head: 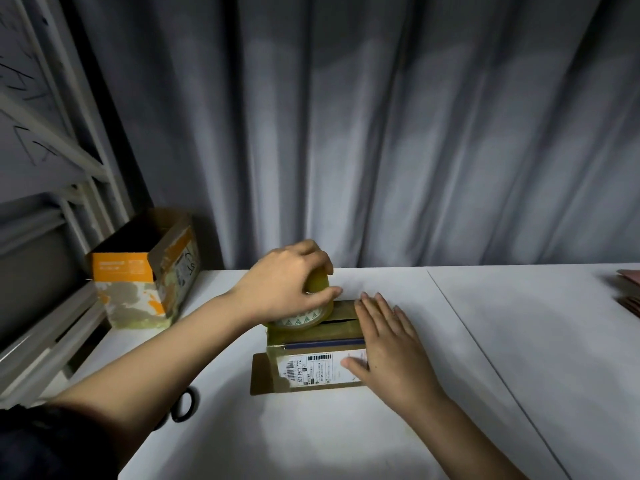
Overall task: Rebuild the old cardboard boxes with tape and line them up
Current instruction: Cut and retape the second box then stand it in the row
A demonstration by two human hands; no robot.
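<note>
**Taping a box on the white table**

L hand (287, 285) grips the tape roll (313, 306), fingers curled over its top, thumb at the side; roll sits on the top of the small cardboard box (322, 355), w/ the flap seam just beyond the thumb. R hand (388, 344) lies flat on the box's right end, fingers straight, thumb on the shipping label (318, 370). Orange-and-white open box (145, 285) stands well left of the L fingers, at the table (485, 341) corner. Scissors (183, 407) lie under the L forearm. Grey curtain (381, 133) behind; reddish sheets (628, 289) far right of the R fingers.
</note>
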